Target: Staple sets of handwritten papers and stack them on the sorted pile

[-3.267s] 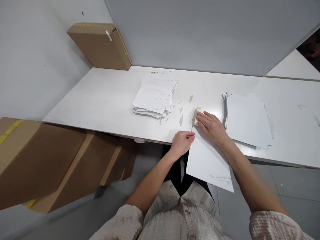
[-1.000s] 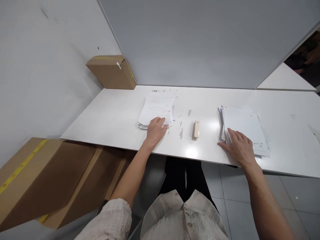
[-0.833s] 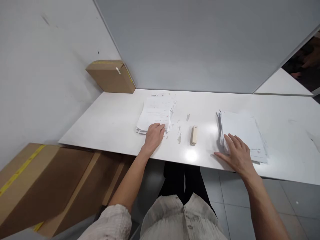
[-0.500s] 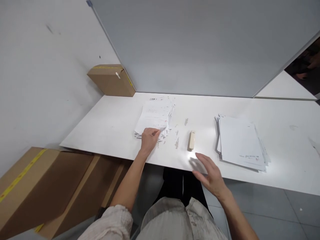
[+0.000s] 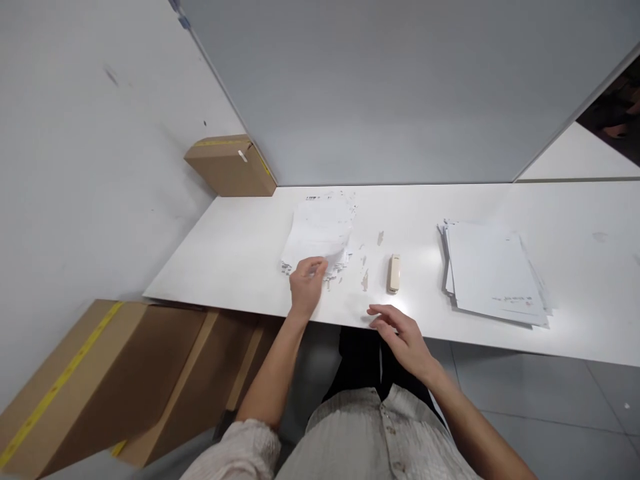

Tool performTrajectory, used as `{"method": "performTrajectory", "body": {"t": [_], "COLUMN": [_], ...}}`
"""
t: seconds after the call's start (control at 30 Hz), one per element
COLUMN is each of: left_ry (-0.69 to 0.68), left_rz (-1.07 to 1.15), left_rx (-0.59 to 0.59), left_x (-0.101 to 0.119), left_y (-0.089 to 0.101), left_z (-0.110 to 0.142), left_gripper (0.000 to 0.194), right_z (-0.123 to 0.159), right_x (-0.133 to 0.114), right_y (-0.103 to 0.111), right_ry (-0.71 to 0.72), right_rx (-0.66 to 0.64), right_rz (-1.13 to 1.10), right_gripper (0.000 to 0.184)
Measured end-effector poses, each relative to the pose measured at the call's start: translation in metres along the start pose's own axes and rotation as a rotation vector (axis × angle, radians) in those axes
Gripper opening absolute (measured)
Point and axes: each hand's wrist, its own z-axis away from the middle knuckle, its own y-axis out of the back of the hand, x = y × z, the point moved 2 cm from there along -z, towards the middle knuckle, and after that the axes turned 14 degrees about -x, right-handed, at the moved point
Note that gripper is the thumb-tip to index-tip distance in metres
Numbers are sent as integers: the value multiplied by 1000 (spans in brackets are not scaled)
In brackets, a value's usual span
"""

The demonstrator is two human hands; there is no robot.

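Note:
My left hand (image 5: 307,285) is closed in a pinch at the near edge of the left paper stack (image 5: 320,223), on the top sheet, which lifts and curls there. Over the table's front edge hovers my right hand (image 5: 399,333), thumb and fingers slightly apart, with nothing in it. Just beyond its fingertips lies a cream stapler (image 5: 394,274), touched by neither hand. A second, uneven paper stack (image 5: 495,273) rests to the right, with some handwriting along its near edge.
The white table (image 5: 240,253) meets a grey partition (image 5: 375,93) at the back. A cardboard box (image 5: 233,170) stands in the back left corner. More large cardboard boxes (image 5: 150,373) sit below the table's left end. Worn patches mark the tabletop between the stacks.
My right hand has moved left, from in front of the right stack toward the left one. The left hand has lifted the sheet's near edge slightly more. The view has shifted a little.

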Motion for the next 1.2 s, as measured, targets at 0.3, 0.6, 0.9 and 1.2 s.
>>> {"method": "performTrajectory", "body": {"t": [0.3, 0.6, 0.9, 1.2], "left_ry": [-558, -321, -554, -622], "left_rz": [-138, -531, -784, -986], "left_rx": [-375, -211, -467, -586], "left_x": [41, -33, -39, -32], "left_y": [-6, 9, 6, 1], "left_z": [81, -40, -55, -55], "left_gripper": [7, 31, 22, 26], "right_z": [-33, 16, 18, 22], "right_x": [21, 29, 33, 31], "right_y": [-17, -16, -23, -25], "right_ry": [-294, -456, -457, -449], "right_rx": [30, -60, -21, -41], "right_rz": [-830, -696, -696, -665], "right_gripper": [37, 37, 39, 41]}}
